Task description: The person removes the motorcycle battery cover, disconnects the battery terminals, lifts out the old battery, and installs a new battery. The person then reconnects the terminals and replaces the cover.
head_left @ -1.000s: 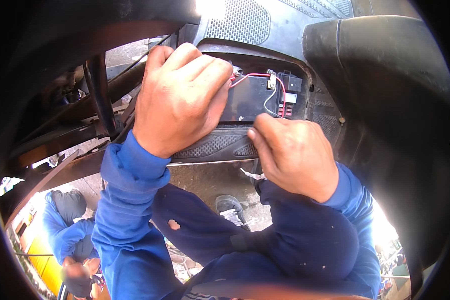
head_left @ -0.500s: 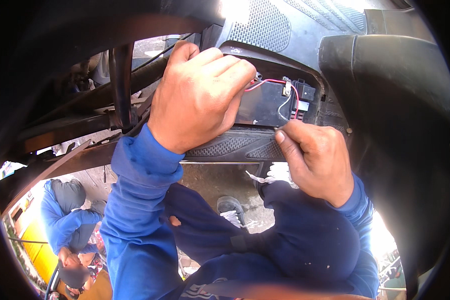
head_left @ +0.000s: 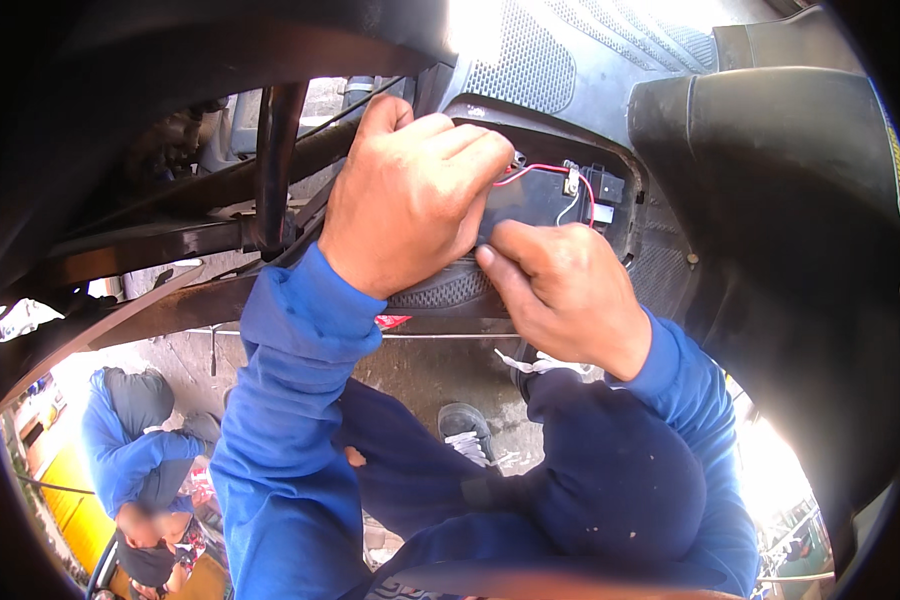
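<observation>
Textured dark floorboard (head_left: pixel 523 70) surrounds a smooth black box-shaped battery (head_left: pixel 533 203) with red wire (head_left: pixel 542 167); I cannot tell whether the curled left hand (head_left: pixel 415 195) or right hand (head_left: pixel 573 290) pinches anything

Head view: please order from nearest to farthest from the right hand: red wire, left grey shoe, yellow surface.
1. Red wire: just beyond the right hand.
2. Left grey shoe: below, on the ground.
3. Yellow surface: far lower left.
</observation>
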